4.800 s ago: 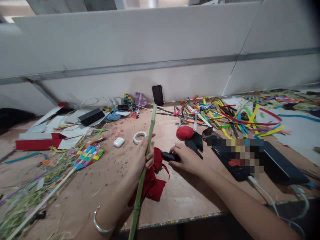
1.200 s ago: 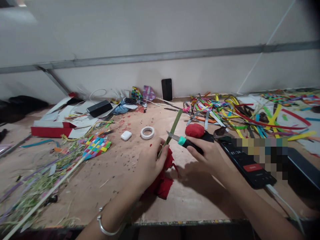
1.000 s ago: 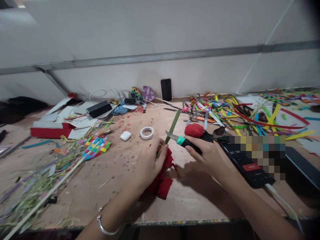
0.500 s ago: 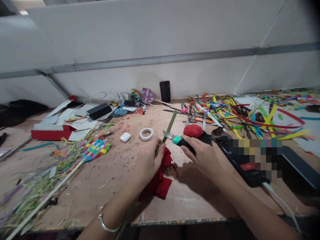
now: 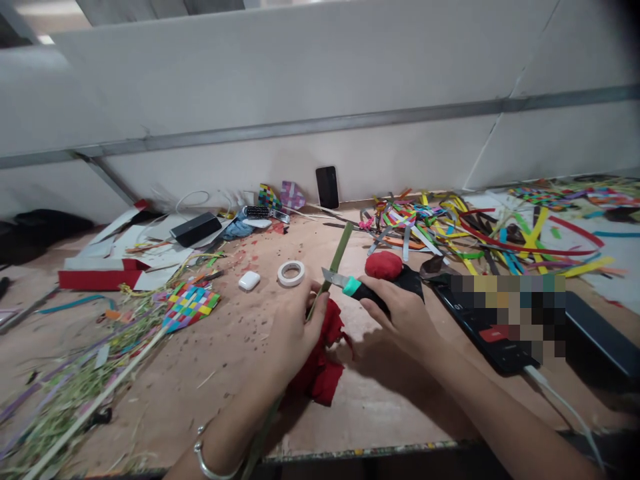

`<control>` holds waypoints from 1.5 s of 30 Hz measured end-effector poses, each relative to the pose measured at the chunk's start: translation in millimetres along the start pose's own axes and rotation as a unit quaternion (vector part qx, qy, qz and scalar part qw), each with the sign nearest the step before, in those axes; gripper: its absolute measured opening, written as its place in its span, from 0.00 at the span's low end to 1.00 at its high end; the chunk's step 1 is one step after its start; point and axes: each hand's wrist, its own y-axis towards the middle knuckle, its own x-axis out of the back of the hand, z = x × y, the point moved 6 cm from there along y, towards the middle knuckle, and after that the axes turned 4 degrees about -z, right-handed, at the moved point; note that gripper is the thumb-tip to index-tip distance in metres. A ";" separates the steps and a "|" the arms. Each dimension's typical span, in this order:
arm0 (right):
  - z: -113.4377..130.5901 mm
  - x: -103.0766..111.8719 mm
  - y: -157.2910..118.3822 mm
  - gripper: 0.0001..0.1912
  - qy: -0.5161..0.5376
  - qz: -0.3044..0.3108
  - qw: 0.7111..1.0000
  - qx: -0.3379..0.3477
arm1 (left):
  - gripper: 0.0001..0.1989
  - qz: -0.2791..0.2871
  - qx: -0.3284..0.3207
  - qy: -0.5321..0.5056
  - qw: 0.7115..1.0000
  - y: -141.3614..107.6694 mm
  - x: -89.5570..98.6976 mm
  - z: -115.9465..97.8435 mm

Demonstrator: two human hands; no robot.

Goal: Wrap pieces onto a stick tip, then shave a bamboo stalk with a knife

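Right hand [image 5: 400, 313], empty-handed seconds ago, now clenches black teal-collared knife [image 5: 357, 289], blade against long green stalk [image 5: 336, 257]. Left hand [image 5: 295, 327] keeps its grip on stalk; cutting underway.

The right hand [image 5: 400, 313], which was lying on the tabletop [image 5: 390, 407] around a closed black knife [image 5: 357, 291], is now holding it raised with the blade out against the green stalk [image 5: 334, 261]. The left hand [image 5: 295, 327] is gripping that stalk nearer its tip than before.
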 end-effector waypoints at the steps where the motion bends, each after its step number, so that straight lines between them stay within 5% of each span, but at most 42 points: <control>1: -0.2 0.2 0.0 0.18 0.003 0.001 1.000 -0.002 | 0.08 0.002 0.000 0.005 1.000 0.2 0.2 -0.2; 20: -3.6 9.0 -0.5 0.17 0.057 -0.034 0.998 -0.005 | 0.08 -0.013 -0.022 0.019 0.999 -1.8 2.7 -3.3; 45: -7.1 3.5 0.6 0.19 0.089 0.024 0.995 -0.028 | 0.09 -0.015 -0.042 0.034 0.998 -2.1 5.7 -7.5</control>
